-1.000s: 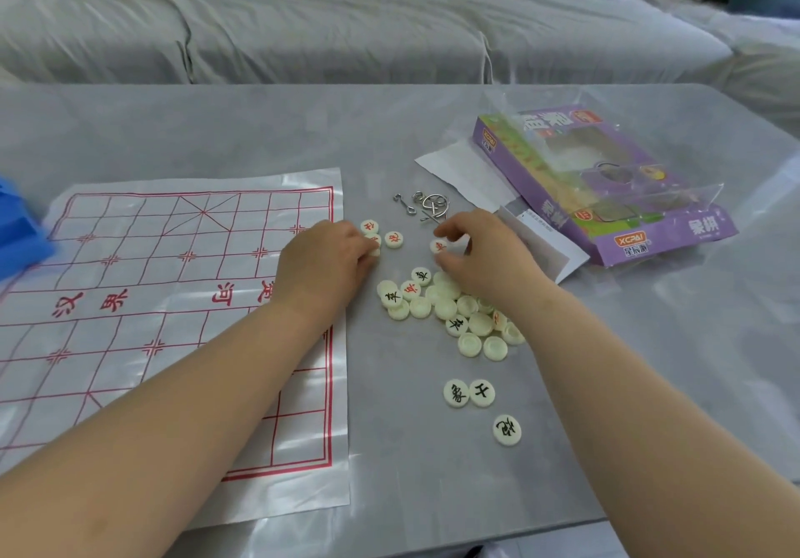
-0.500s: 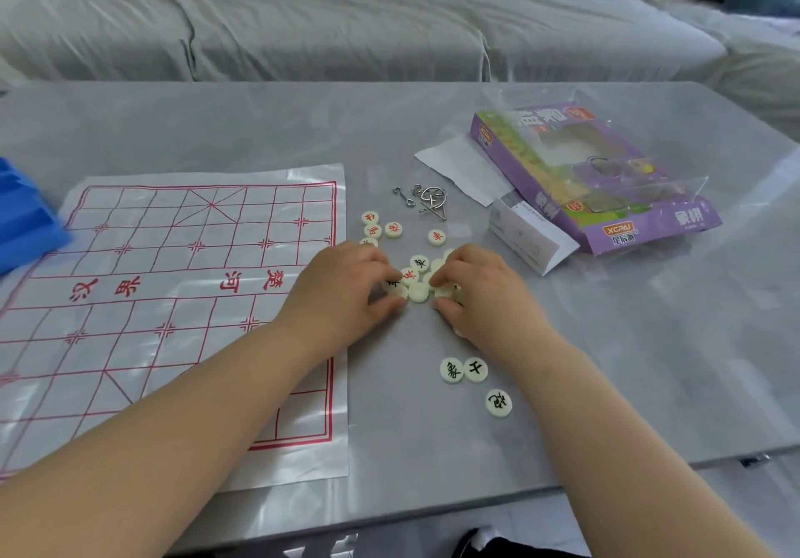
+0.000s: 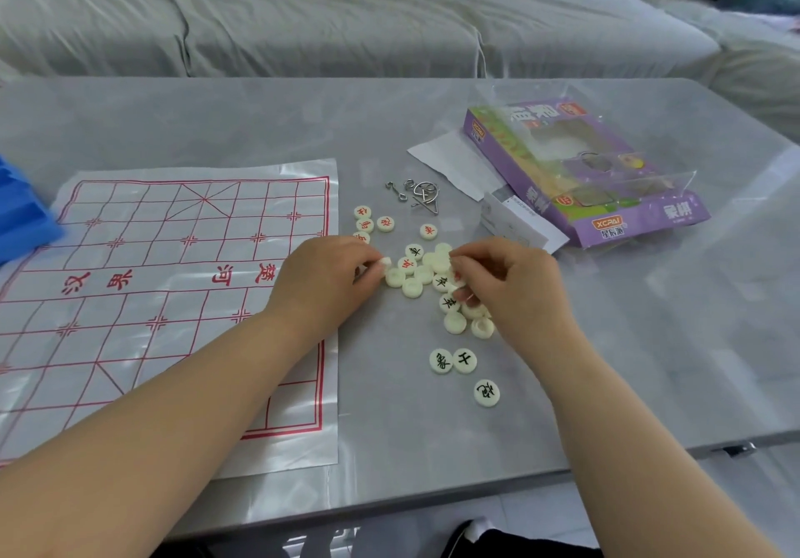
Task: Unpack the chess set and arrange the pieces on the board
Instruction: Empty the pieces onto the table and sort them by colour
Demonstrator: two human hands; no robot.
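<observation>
A plastic board sheet [image 3: 164,297] with red grid lines lies flat on the left of the grey table [image 3: 649,362]. A heap of cream round pieces [image 3: 422,274] with red or black characters sits right of it. My left hand [image 3: 322,278] pinches one cream piece [image 3: 385,262] at the heap's left edge. My right hand [image 3: 508,289] holds a piece at the heap's right side, fingers curled over it. Several red-marked pieces [image 3: 372,224] lie farther back. Three black-marked pieces [image 3: 463,369] lie apart, nearer to me.
The opened purple chess box [image 3: 606,193] with its clear cover lies at the right rear, a white leaflet [image 3: 450,159] under it. Metal wire puzzles [image 3: 415,193] lie behind the pieces. A blue object [image 3: 21,219] sits at the far left. A grey sofa [image 3: 346,16] stands behind the table.
Both hands came back from the far pieces to the heap and closed on pieces. The left hand now lifts one at the heap's edge.
</observation>
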